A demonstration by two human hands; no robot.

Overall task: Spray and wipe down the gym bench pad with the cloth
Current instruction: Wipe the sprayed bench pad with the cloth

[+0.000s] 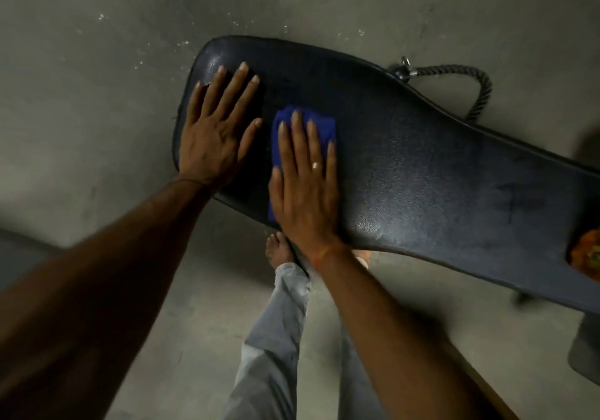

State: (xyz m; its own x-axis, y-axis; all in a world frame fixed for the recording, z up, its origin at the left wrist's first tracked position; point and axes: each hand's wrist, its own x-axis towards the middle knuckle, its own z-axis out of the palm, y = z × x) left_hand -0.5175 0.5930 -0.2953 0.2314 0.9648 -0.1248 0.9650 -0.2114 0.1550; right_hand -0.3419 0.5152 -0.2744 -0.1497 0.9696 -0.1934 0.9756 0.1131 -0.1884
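The black gym bench pad (422, 166) runs from the upper left to the right edge of the head view. A blue cloth (313, 124) lies on its wide left end. My right hand (303, 186) presses flat on the cloth with straight fingers, a ring on one finger. My left hand (216, 130) rests flat on the bare pad just left of the cloth, fingers spread. An orange object (586, 254), perhaps the spray bottle, shows partly at the pad's right edge.
A black rope handle with a metal clip (454, 77) lies on the concrete floor behind the pad. My legs in grey trousers (276, 338) and a bare foot (279, 250) stand in front of the bench. A grey object (584, 348) sits at the right edge.
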